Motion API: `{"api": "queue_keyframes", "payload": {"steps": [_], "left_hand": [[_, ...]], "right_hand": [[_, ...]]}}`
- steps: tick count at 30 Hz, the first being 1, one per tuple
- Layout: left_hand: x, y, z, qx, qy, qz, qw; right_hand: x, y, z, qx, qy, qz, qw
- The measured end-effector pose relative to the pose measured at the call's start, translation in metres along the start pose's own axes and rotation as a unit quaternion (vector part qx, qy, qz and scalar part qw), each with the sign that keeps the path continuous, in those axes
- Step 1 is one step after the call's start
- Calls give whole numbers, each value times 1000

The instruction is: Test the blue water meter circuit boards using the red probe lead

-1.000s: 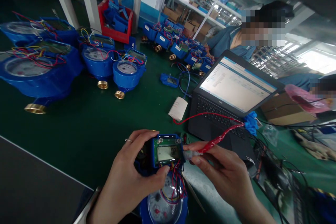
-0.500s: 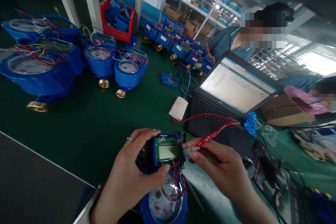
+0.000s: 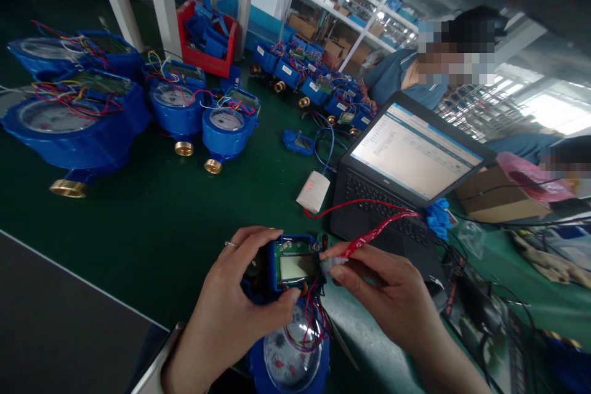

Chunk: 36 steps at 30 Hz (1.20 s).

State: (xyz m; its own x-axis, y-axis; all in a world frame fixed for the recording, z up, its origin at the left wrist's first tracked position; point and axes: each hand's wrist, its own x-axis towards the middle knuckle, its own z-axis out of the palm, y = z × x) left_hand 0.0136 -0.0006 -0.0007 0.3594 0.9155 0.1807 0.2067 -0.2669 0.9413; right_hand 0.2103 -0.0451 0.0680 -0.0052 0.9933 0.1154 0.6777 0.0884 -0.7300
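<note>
As I read it, the step in hand is keeping the plug [image 3: 331,265] to the right side of the box [image 3: 295,261]. Box is low-centre in my head view, just past the dial of the near meter [image 3: 289,360]; can't tell if it's fixed to the meter or only held there.

My L hand [image 3: 242,295] has the box across its width: fingers on the far edge, thumb on the near edge, firm-looking grip. My R hand [image 3: 383,286] has a narrow pinch, thumb + fingers on the plug, w/ the red lead [image 3: 369,239] running off toward the laptop [image 3: 418,148]. Plug looks to be touching the box, but R fingertips hide the contact, so can't tell if it's seated or just pressed on.

Screen [image 3: 298,268] on the box looks blank. White unit [image 3: 314,192] on the table [image 3: 221,209] by the laptop shows a red glow; laptop text too small to read.

My judgement: next move calls for steadiness, i.e. L hand bracing the box, R hand keeping the plug square w/o twisting, eyes on screen + unit. Loose wires [image 3: 314,320] hang right below the plug, so a R-hand slip could snag them.
</note>
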Motion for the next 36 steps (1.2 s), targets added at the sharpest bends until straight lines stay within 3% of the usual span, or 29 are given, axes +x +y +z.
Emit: {"api": "queue_keyframes", "payload": {"steps": [22,36], "left_hand": [[2,3,-2,-17,0,-9,1000],[0,1,-3,-20,-4,-5,1000]], "right_hand": [[-26,16,11,21,62,-15,998],[-18,19,10,154,30,104,982]]}}
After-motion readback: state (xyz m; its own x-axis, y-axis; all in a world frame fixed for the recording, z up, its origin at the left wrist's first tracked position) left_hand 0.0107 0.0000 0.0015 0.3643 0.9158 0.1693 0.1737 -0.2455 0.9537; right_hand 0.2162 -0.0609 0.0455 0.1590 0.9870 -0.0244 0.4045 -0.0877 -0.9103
